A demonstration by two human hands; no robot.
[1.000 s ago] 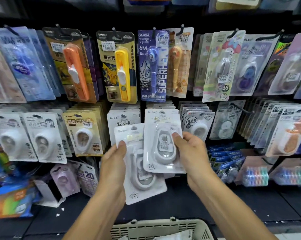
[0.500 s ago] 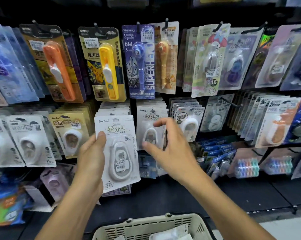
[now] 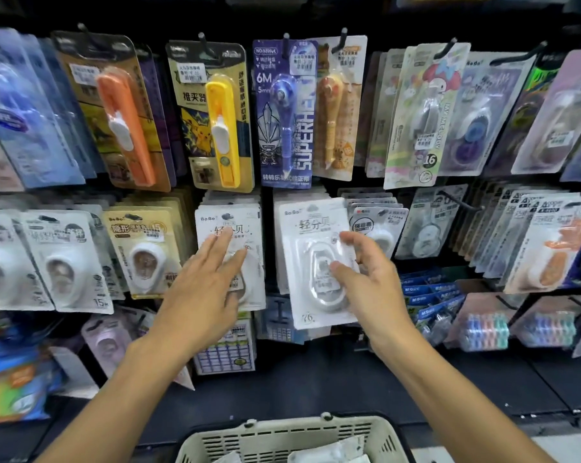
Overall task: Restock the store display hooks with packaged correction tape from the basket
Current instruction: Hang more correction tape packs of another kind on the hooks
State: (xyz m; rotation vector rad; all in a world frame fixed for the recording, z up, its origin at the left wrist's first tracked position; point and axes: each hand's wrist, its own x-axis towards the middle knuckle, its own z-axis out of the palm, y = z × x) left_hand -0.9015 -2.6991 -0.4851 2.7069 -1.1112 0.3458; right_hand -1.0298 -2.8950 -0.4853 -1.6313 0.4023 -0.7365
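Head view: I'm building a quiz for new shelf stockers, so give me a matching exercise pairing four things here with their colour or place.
Things:
1. basket
2. left hand
3. right hand
4. yellow clip pusher pack

Places or colours:
A. hangs on an upper-row hook
B. beige, at the bottom edge, below both arms
C. fingers straight, over the left white correction tape pack
D. in front of the right white correction tape pack

Pairs: 1-B, 2-C, 3-D, 4-A

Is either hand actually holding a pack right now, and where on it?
Neither plainly holds one. The left hand lies flat, fingers straight, on the left white pack. The right hand has loosely curled fingers touching the right white pack at its blister; no clear grip.
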